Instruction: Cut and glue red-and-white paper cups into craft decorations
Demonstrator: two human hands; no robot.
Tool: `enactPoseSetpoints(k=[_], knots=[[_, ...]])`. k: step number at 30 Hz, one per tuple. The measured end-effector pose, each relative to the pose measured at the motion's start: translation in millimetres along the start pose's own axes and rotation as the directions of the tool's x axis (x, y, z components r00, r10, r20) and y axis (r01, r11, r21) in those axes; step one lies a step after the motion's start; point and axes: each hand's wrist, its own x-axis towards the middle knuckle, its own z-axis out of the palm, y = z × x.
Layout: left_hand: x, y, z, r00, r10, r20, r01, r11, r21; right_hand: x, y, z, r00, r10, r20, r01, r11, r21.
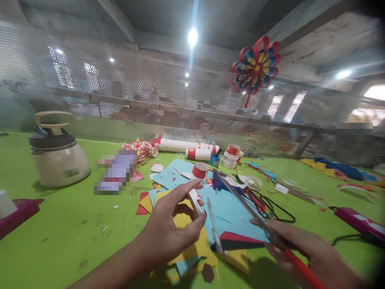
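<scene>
1. White, curved and narrow, a paper ring piece (195, 202) with small red marks is between the thumb and fingers of the left hand (177, 216), above the middle of the worktop (99, 245). That hand is pinching the piece, its fingers curled into a loop.
2. Red-handled scissors (245, 205) slant up and leftward from the right hand (303, 245), which is closed around them. Their long blades point past the ring piece, apart from it; how far they are parted is hard to tell.
3. Beneath and between the two hands lie light-blue paper (231, 204) and yellow paper (207, 245). On these sheets rests a slim clear pen-like tool (214, 226), with a dark hexagonal scrap (208, 273) nearer the person.
4. Just beyond the left hand stands a red-and-white paper cup (199, 171). Black cord (281, 218) loops over the surface beyond the right hand.
5. Farther back are a blue bottle (214, 160), a stack of cups (230, 157) beside it, and a long white tube (180, 145) lying on its side.
6. To the left stand a pixelated lilac object (118, 170) and, beyond it, a cream kettle-like vessel (60, 162) with a looped handle.
7. Behind everything runs a perforated screen (129, 100); a red, blue and yellow paper flower (257, 68) shows against it, high on the right.
</scene>
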Motion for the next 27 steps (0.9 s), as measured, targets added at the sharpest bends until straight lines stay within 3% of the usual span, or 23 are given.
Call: enactPoseSetpoints(k=[2,5,7,10,18,22,27], knots=[[-2,-5,0.9,0.999,0.028,0.019,-0.029,0.998,0.06,4,-11,6,0.998,0.007,0.062,-0.013,0.994,0.105],[-5,-11,1.8,0.994,0.086,0.068,-0.098,0.975,0.198,21,-31,12,0.998,-0.003,0.057,-0.007,0.985,0.172],[-6,-13,2.1,0.987,0.119,0.112,-0.145,0.954,0.261,34,-46,16,0.998,0.065,0.02,-0.068,0.949,0.307],[-6,-15,1.7,0.971,0.153,0.182,-0.206,0.923,0.324,49,-65,26,0.997,0.057,0.044,-0.071,0.885,0.46],[-3,-8,0.9,0.947,0.148,0.284,-0.268,0.851,0.451,56,-79,48,0.998,-0.006,-0.057,0.035,0.856,0.516],[-4,-7,2.1,0.965,0.084,0.25,-0.201,0.846,0.494,51,-75,54,0.998,-0.032,-0.046,0.052,0.831,0.555],[-4,-12,2.7,0.983,0.165,0.076,-0.182,0.909,0.374,57,-76,54,0.985,0.074,-0.157,0.019,0.853,0.522]])
